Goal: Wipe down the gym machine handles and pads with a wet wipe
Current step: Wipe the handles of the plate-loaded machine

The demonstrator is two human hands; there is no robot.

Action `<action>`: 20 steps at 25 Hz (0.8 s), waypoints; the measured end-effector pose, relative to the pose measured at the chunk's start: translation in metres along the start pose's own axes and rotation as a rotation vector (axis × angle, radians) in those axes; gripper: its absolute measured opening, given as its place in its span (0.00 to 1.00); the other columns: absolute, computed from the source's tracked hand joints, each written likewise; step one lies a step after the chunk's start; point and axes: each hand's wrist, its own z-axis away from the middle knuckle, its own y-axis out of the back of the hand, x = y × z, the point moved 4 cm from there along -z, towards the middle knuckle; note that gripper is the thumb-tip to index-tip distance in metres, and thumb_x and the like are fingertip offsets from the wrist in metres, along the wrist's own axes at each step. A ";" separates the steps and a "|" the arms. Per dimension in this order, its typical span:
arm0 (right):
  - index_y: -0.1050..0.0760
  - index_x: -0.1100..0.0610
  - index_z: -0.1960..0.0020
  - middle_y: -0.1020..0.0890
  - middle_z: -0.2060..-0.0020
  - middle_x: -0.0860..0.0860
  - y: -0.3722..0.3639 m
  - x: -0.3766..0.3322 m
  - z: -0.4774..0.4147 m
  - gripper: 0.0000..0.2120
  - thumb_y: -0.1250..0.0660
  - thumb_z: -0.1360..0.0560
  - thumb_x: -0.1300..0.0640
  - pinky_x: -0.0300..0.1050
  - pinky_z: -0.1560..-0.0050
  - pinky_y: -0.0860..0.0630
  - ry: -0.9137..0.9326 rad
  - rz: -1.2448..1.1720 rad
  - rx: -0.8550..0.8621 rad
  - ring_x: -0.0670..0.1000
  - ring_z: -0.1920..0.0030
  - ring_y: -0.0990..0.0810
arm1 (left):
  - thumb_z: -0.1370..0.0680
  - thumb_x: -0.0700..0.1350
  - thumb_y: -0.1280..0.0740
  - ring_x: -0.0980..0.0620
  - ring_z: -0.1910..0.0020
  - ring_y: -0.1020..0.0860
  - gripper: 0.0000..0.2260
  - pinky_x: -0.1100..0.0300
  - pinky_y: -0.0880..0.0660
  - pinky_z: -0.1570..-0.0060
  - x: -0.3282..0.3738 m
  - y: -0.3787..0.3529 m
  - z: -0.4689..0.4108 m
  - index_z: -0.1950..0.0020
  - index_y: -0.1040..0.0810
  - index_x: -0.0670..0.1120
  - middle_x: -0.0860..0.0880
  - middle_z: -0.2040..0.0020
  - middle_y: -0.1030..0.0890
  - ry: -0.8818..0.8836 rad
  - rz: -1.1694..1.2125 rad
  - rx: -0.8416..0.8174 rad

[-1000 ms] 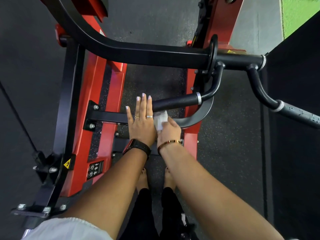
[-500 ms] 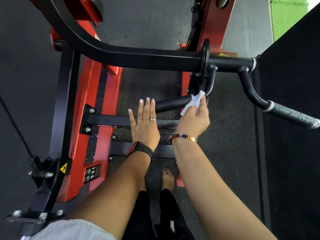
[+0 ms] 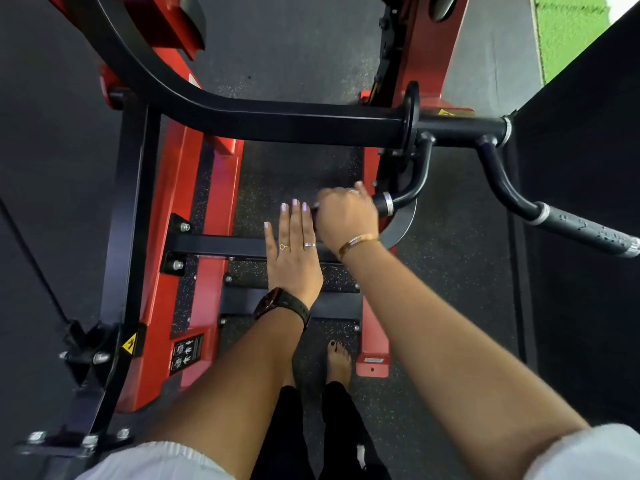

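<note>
Our left hand (image 3: 294, 261) wears two rings (image 3: 309, 244) and a black watch (image 3: 287, 304). Our right hand (image 3: 346, 216) has a gold bangle (image 3: 358, 241). White sleeves (image 3: 156, 460).

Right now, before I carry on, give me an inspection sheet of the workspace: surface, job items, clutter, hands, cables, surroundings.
Surface: speckled rubber floor under the machine.
Job's things: inner handle, gripped; outer handle, beaded with droplets; wet wipe not seen, perhaps hidden under the right hand.
Clutter: nothing seen.
Grippers: right hand curled round the inner handle; left hand flat beside it, fingers straight, holding nothing.
Cables: thin dark line on the floor at left; cable or seam, cannot tell.
Surroundings: red machine frame, black crossbar, green turf far right.
</note>
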 end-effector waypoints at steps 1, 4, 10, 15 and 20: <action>0.22 0.57 0.47 0.18 0.51 0.56 0.007 0.015 -0.009 0.13 0.45 0.22 0.58 0.52 0.29 0.41 -0.091 0.066 -0.044 0.57 0.46 0.21 | 0.27 0.37 0.36 0.45 0.23 0.56 0.42 0.45 0.69 0.29 -0.001 0.001 0.000 0.24 0.63 0.40 0.43 0.22 0.52 -0.010 -0.004 0.003; 0.23 0.60 0.45 0.18 0.49 0.58 0.017 0.046 -0.021 0.13 0.43 0.24 0.61 0.51 0.42 0.30 -0.340 0.034 -0.223 0.60 0.47 0.21 | 0.27 0.36 0.37 0.46 0.24 0.57 0.42 0.45 0.67 0.28 -0.005 0.000 0.001 0.25 0.65 0.40 0.44 0.22 0.55 -0.067 -0.016 0.014; 0.23 0.62 0.47 0.18 0.53 0.58 -0.020 -0.025 0.007 0.11 0.40 0.25 0.60 0.50 0.46 0.27 0.081 -0.184 0.065 0.59 0.49 0.19 | 0.29 0.41 0.29 0.45 0.25 0.49 0.44 0.52 0.59 0.26 -0.008 0.001 -0.004 0.23 0.56 0.42 0.44 0.23 0.48 -0.089 0.207 0.104; 0.30 0.65 0.33 0.24 0.37 0.59 -0.045 0.009 0.054 0.22 0.46 0.26 0.68 0.54 0.30 0.39 0.348 -0.153 0.403 0.58 0.34 0.28 | 0.34 0.34 0.36 0.44 0.23 0.53 0.44 0.52 0.58 0.25 -0.015 -0.001 0.000 0.23 0.56 0.40 0.42 0.24 0.49 -0.194 0.191 0.100; 0.35 0.64 0.30 0.29 0.32 0.61 -0.046 0.035 0.047 0.27 0.48 0.29 0.70 0.58 0.27 0.49 0.106 -0.043 0.414 0.59 0.30 0.33 | 0.35 0.34 0.34 0.43 0.24 0.49 0.42 0.49 0.51 0.25 -0.010 -0.001 0.002 0.24 0.50 0.38 0.40 0.24 0.44 -0.129 0.205 0.082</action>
